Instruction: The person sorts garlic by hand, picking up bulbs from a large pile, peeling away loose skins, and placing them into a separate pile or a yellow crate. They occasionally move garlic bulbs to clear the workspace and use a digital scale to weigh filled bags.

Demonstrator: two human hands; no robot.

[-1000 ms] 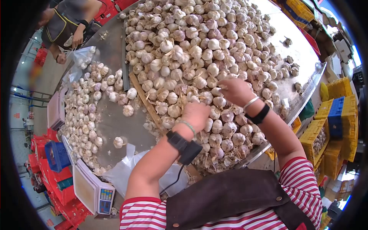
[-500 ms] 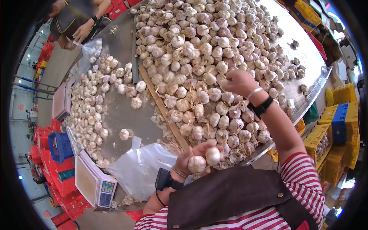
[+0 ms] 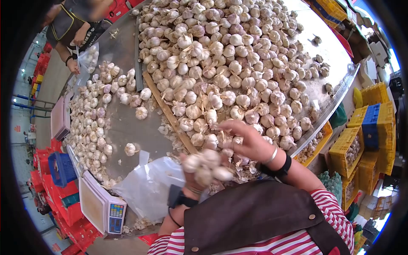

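Close to my body, my left hand is closed around several garlic bulbs, blurred by motion. Just right of it is my right hand, its fingers apart and curved towards those bulbs; nothing shows in its grasp. Beyond both hands spreads a large heap of garlic bulbs with dry stems and loose skins. A wooden strip edges the heap on its left. A clear plastic bag lies on the metal table beside my left hand.
More bulbs line the table's left side, near two weighing scales. Another person's hand is at a bag of garlic at top left. Yellow crates stand at right; a blue basket and red crates are at left.
My right hand has come back from the heap towards my left hand, and its fingers have spread. The left hand now holds more garlic bulbs than the two seen before.
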